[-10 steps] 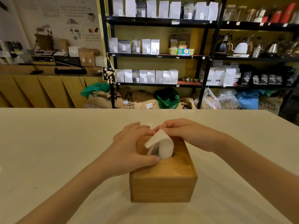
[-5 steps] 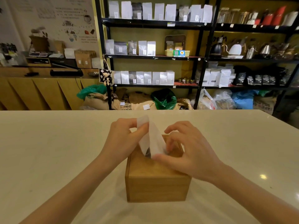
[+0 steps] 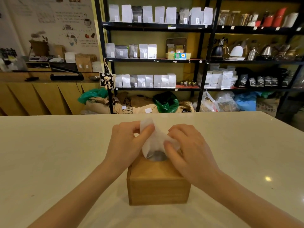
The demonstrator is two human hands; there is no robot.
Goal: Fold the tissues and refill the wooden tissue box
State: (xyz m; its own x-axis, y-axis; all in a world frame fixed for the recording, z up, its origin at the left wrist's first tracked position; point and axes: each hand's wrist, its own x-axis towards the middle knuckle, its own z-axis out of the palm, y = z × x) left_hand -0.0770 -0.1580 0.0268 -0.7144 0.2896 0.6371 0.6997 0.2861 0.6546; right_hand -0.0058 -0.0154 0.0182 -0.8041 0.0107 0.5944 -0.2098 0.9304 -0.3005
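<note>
A wooden box (image 3: 158,186) stands on the pale table (image 3: 49,153), near its front edge and about midway between the left and right edges. A white tissue (image 3: 153,139) rises from the round hole (image 3: 157,157) in the top of the box. The left hand (image 3: 126,143) pinches the upper part of the tissue between thumb and fingers. The right hand (image 3: 189,150) pinches its lower right edge (the thumb lies just beside the hole). Both forearms reach in from the front edge.
</note>
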